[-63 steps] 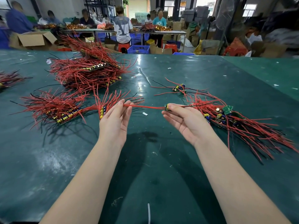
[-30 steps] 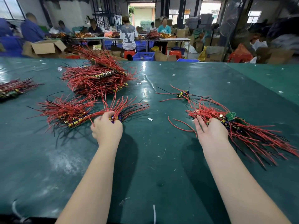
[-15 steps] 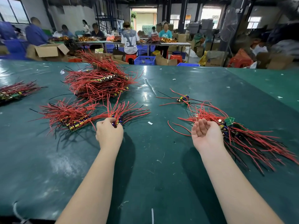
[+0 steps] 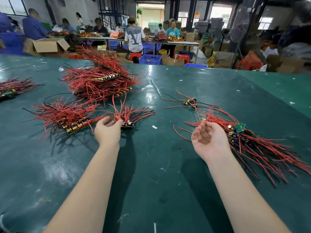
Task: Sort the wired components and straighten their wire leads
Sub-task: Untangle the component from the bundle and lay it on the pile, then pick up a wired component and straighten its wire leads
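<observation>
Both hands changed: left hand (image 4: 107, 132) now pinching the small bundle (image 4: 128, 117), right hand (image 4: 209, 142) palm-up, loosely curled, empty.

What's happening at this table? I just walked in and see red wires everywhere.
A person is sorting small wired components at a green table. The left hand pinches the edge of a small bunch whose red leads stick up, next to a neater row. The right hand, palm up with loosely curled fingers, sits at the unsorted pile and seems to hold nothing. A bigger stack lies farther back.
</observation>
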A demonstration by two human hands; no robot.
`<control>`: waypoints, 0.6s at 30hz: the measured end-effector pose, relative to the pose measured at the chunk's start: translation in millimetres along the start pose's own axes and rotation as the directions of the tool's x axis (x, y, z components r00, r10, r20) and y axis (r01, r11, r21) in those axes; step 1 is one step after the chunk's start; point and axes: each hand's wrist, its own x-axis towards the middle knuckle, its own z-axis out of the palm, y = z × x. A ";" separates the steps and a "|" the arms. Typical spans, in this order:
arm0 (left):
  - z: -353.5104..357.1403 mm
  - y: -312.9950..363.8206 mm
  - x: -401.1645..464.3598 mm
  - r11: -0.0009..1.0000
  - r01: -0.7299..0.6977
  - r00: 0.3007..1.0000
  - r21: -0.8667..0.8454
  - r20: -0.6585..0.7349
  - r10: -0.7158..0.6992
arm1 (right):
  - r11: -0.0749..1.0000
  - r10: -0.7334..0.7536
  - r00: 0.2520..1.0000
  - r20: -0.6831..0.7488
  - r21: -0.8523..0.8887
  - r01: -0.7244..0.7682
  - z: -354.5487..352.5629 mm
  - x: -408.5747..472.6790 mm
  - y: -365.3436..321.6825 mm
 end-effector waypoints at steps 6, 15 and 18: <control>5.5 -1.5 0.3 1.000 -0.021 0.991 0.000 0.130 0.021 | 0.998 0.053 0.997 0.050 -0.042 -0.051 4.8 -4.5 0.4; 12.9 -8.0 -7.3 0.972 -0.173 0.946 0.158 0.302 0.119 | 0.994 0.095 0.992 0.087 -0.065 -0.089 7.9 -8.0 5.0; 10.1 -9.1 -7.5 0.916 -0.259 0.941 0.305 0.295 0.167 | 0.991 0.115 0.988 0.105 -0.075 -0.107 9.3 -9.4 6.4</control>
